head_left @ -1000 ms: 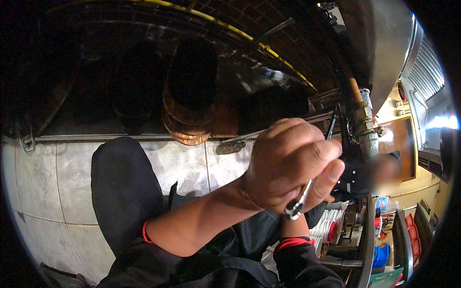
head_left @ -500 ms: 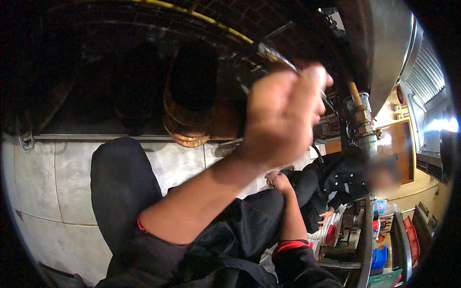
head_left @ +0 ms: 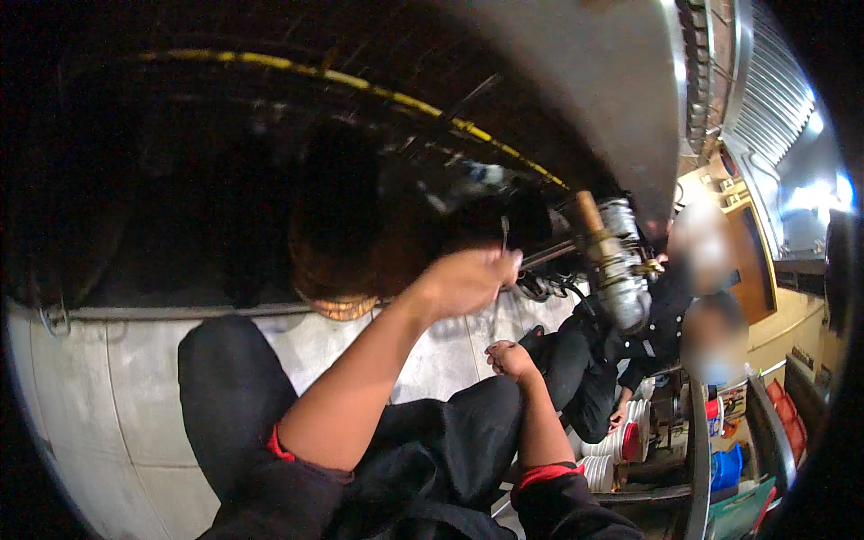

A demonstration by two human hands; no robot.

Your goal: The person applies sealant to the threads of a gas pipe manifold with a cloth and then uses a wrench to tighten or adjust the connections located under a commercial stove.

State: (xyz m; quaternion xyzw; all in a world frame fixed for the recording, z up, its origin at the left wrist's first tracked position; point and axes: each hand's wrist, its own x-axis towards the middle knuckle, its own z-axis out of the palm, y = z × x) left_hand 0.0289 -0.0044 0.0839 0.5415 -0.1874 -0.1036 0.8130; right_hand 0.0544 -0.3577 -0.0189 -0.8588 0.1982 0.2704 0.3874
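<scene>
My left hand [head_left: 468, 283] is closed around a slim metal tool [head_left: 505, 232], whose thin end sticks up past the fingers. Its exact kind is too small and blurred to tell. The hand sits at the front of a dark space under a metal unit, left of a metal pipe fitting [head_left: 621, 270] with a copper-coloured stub. My right hand [head_left: 510, 358] rests by my bent knee, its fingers curled together; whatever they may hold is hidden.
A yellow pipe [head_left: 396, 96] runs across the dark space. A round wooden-looking object [head_left: 342, 308] stands at its edge. To the right crouches a co-worker in black [head_left: 589, 360], with another person behind. Stacked white plates [head_left: 621, 441] and shelves stand at lower right.
My left hand has drawn down and back toward me with the metal tool, away from the pipes. My right hand has shifted slightly. The whole view has tilted, and a second person shows.
</scene>
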